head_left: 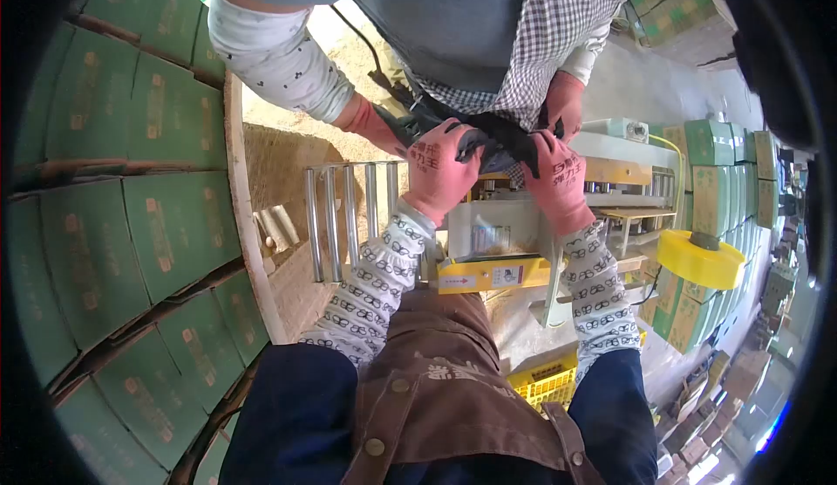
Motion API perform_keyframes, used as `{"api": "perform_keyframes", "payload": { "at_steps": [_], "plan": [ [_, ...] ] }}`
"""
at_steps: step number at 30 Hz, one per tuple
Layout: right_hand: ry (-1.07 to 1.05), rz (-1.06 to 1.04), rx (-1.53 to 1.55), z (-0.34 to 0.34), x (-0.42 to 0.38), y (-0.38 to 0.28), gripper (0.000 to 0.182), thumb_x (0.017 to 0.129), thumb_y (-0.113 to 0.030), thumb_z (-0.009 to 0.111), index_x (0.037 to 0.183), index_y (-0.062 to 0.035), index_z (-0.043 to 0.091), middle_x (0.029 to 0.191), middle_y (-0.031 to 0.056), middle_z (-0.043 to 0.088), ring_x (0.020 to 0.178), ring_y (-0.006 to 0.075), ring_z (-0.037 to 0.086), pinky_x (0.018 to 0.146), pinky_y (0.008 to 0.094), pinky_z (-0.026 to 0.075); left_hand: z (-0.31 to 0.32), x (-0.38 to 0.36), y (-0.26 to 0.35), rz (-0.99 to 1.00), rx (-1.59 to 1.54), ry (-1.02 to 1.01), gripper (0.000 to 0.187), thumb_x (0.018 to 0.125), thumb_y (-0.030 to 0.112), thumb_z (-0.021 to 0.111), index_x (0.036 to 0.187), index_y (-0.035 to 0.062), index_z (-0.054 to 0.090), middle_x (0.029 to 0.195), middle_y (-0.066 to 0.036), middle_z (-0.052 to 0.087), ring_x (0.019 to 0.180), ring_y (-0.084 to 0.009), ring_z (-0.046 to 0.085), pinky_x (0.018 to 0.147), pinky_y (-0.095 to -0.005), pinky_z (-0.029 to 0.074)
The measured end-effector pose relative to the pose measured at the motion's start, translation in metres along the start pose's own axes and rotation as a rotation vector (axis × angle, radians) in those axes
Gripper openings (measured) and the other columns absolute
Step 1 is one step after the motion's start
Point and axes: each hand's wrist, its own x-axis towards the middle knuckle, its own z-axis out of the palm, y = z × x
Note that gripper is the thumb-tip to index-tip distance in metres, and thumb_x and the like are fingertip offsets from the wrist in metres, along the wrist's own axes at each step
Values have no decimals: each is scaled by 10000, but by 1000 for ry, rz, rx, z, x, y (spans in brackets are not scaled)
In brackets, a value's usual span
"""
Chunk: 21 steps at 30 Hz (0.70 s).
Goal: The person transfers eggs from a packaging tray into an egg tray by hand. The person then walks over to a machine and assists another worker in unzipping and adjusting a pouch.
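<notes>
My left hand (442, 168), in a pink glove with dark palm and fingertips, is closed at the waist of a person facing me. Its fingers grip a bunched black strap (501, 129) that runs across that person's front. Opposite it, my right hand (556, 178), gloved alike, pinches the strap's other side. The strap's exact kind is hard to make out. Beside my left hand, the other person's gloved hand (377, 127) touches the black material. The person's other hand (565, 105) is just above my right hand. A thin black cord (359, 36) hangs at the person's side.
Below my hands stands a machine with a yellow panel (493, 276) and metal rollers (350, 210). A yellow tape roll (700, 259) is at right. Green cartons (166, 215) are stacked on the left, with more cartons (715, 188) at right. A yellow crate (547, 382) sits low.
</notes>
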Motion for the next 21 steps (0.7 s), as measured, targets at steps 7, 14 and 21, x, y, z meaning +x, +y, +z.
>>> {"api": "perform_keyframes", "payload": {
  "at_steps": [7,14,21],
  "plan": [
    [-13,-9,-49,0,8,-4,421,688,-170,685,1057,-67,511,974,101,555,886,281,593,715,395,488,-56,18,-16,-130,167,-46,150,702,89,678,817,28,603,768,-110,596,713,-317,602,645,-369,475],
    [62,123,39,-7,1,-21,490,667,-207,728,1093,-85,518,1045,97,544,933,300,582,746,407,486,-47,18,-31,109,99,-73,261,688,73,700,924,48,591,914,-105,591,801,-321,606,689,-381,477],
    [169,263,203,4,-24,-29,511,672,-156,732,1139,-88,535,1092,104,563,948,298,587,788,397,490,-35,10,-22,-11,37,-92,260,728,62,676,965,37,572,919,-114,593,812,-320,609,695,-364,486]
  ]
}}
